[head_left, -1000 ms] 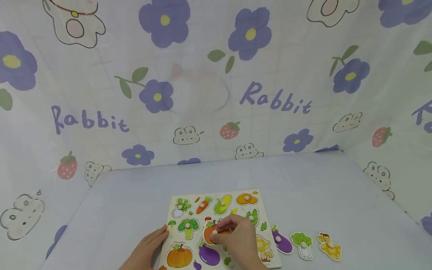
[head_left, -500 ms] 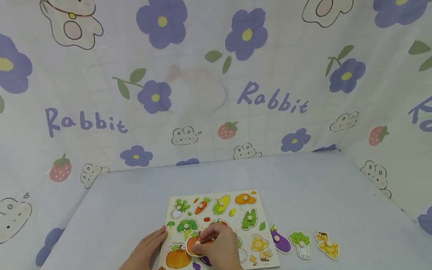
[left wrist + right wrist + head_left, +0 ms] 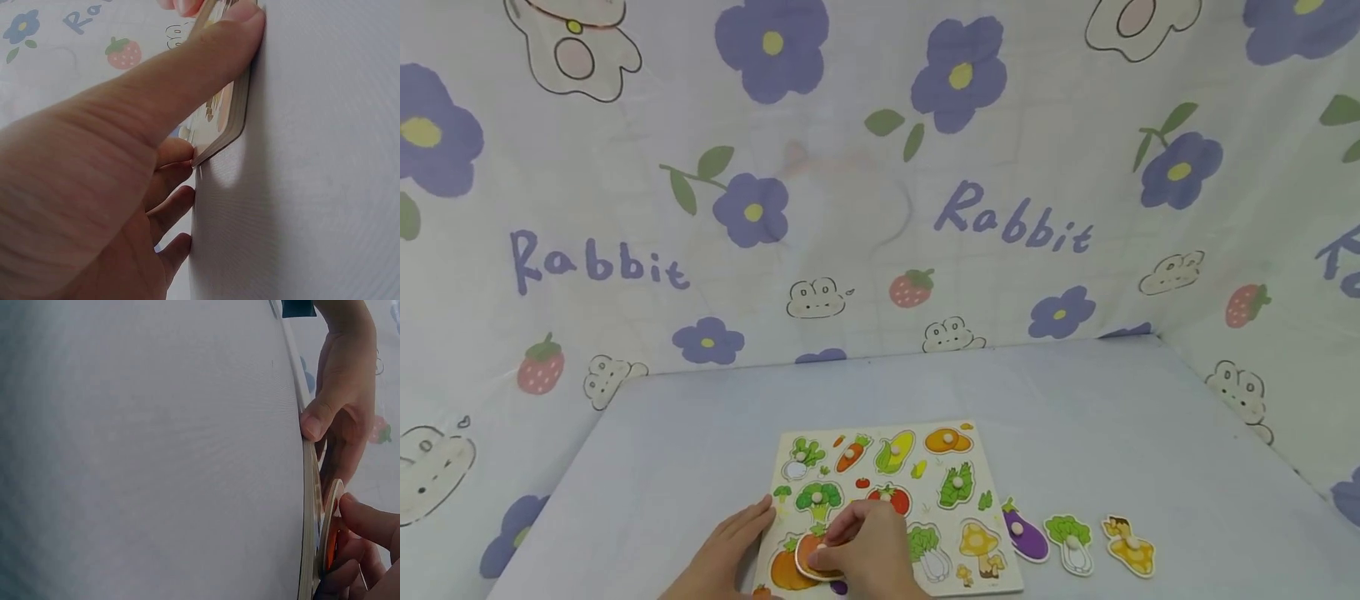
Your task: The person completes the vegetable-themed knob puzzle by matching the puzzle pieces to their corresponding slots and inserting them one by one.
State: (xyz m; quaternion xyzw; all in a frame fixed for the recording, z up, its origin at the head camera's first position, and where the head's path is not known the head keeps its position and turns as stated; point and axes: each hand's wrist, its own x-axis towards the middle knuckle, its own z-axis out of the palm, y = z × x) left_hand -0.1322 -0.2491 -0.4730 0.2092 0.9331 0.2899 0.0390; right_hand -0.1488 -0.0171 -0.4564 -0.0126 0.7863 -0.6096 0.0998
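Orange, the tomato piece [image 3: 815, 557] is pinched by its peg in the right hand [image 3: 867, 552], tilted over the pumpkin at the puzzle board's [image 3: 977, 492] seven o'clock corner. The left hand [image 3: 724, 557], fingers fairly straight, steadies the board's nine o'clock edge. Best to lift it clear, keeping that edge pressed.

orange piece [image 3: 811, 554], purple-flowered cloth [image 3: 880, 167]

The left hand [image 3: 724, 557] lies flat with straight fingers, while the right hand [image 3: 865, 554] pinches with curled fingertips
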